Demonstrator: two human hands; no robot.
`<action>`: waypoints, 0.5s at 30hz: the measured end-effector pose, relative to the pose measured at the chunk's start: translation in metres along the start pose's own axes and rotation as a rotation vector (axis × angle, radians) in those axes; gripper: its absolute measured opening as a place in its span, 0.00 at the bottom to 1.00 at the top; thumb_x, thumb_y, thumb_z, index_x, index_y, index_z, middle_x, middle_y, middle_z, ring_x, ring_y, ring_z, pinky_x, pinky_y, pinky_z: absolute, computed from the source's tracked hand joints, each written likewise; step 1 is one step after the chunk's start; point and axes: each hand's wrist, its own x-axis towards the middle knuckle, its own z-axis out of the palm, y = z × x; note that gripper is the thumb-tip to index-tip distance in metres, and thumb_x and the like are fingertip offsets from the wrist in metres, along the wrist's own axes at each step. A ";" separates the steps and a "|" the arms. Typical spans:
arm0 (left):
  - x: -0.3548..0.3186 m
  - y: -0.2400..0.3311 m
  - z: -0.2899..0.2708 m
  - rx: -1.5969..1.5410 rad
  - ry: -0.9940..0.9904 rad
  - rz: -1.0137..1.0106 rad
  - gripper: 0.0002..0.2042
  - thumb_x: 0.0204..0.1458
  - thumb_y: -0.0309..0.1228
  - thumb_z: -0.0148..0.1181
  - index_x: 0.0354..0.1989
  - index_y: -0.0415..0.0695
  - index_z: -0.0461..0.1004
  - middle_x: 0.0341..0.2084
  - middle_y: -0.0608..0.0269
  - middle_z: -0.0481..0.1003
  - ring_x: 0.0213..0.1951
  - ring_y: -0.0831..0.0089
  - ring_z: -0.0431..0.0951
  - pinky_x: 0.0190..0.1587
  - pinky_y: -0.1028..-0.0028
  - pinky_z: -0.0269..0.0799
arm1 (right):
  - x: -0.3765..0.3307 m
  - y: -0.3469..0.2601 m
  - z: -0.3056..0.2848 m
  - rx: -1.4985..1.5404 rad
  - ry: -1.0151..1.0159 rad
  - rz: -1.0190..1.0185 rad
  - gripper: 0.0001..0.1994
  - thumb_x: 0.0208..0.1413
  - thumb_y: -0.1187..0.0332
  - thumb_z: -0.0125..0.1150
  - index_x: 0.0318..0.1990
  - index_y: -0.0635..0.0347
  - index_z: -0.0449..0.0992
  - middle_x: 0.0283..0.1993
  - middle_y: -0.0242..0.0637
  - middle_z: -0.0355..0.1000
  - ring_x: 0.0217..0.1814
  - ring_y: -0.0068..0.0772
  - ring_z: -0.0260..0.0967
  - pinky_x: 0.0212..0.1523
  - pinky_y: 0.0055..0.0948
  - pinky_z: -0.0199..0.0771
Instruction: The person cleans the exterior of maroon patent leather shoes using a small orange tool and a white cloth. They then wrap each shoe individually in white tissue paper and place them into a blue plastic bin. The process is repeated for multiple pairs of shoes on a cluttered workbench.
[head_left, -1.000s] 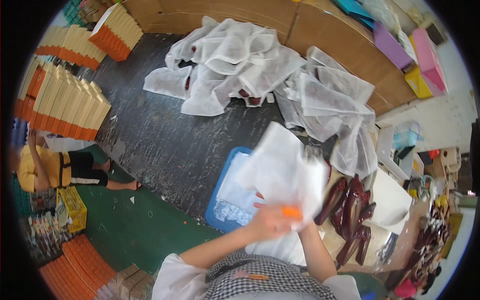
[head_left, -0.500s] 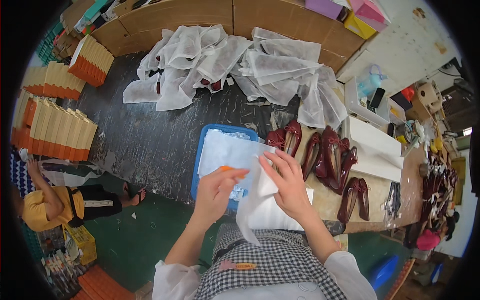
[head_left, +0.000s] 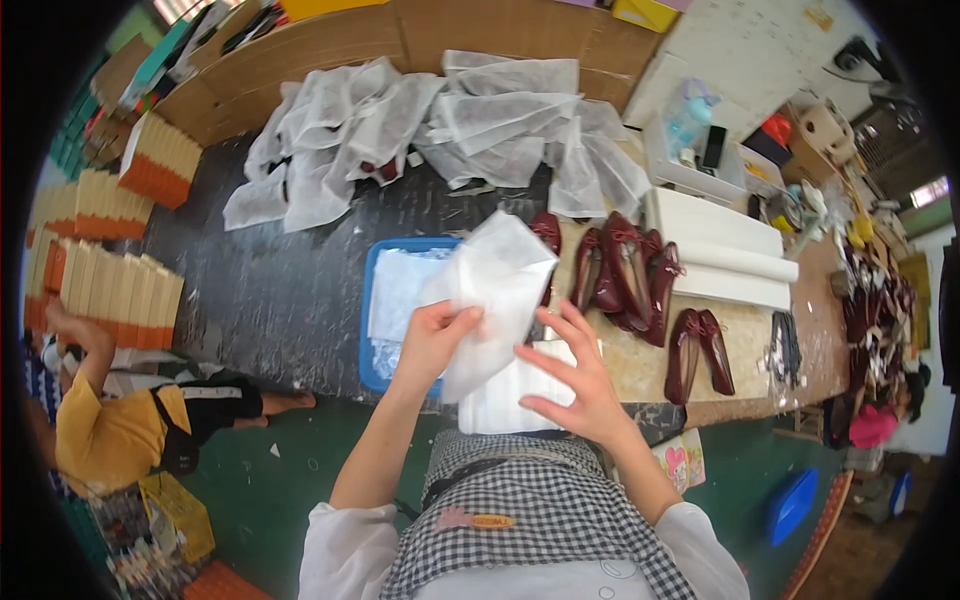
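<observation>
White fabric bag [head_left: 490, 295] is hanging up over the bench [head_left: 300, 290], the left hand [head_left: 435, 340] pinching its lower left edge with fingers closed on the cloth. Beside it, the right hand [head_left: 570, 385] is spreading open, fingers splayed, gripping nothing and hovering over a white stack [head_left: 505, 395] just below the bag. Behind the left hand a blue tray [head_left: 385, 300] is sitting. Past the right hand, dark red shoes [head_left: 625, 275] are lying in a row.
</observation>
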 end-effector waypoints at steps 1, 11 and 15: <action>-0.001 0.006 0.011 0.097 0.038 0.062 0.09 0.52 0.31 0.60 0.31 0.36 0.78 0.23 0.68 0.76 0.24 0.84 0.72 0.26 0.82 0.67 | -0.006 0.004 0.002 0.134 0.005 0.135 0.21 0.42 0.63 0.70 0.47 0.52 0.75 0.56 0.42 0.64 0.61 0.46 0.56 0.59 0.41 0.58; 0.011 -0.018 0.018 0.242 0.125 0.084 0.08 0.49 0.29 0.63 0.23 0.37 0.75 0.15 0.74 0.69 0.18 0.87 0.64 0.18 0.82 0.56 | -0.060 0.131 -0.011 -0.032 0.119 0.292 0.12 0.48 0.65 0.64 0.35 0.62 0.72 0.38 0.42 0.71 0.46 0.41 0.67 0.47 0.33 0.66; 0.020 0.002 0.056 0.294 0.147 0.106 0.11 0.49 0.31 0.63 0.19 0.38 0.74 0.11 0.73 0.66 0.14 0.87 0.61 0.17 0.82 0.53 | -0.073 0.205 -0.024 -0.593 0.155 0.718 0.30 0.47 0.64 0.65 0.59 0.53 0.62 0.56 0.48 0.63 0.53 0.52 0.62 0.53 0.43 0.65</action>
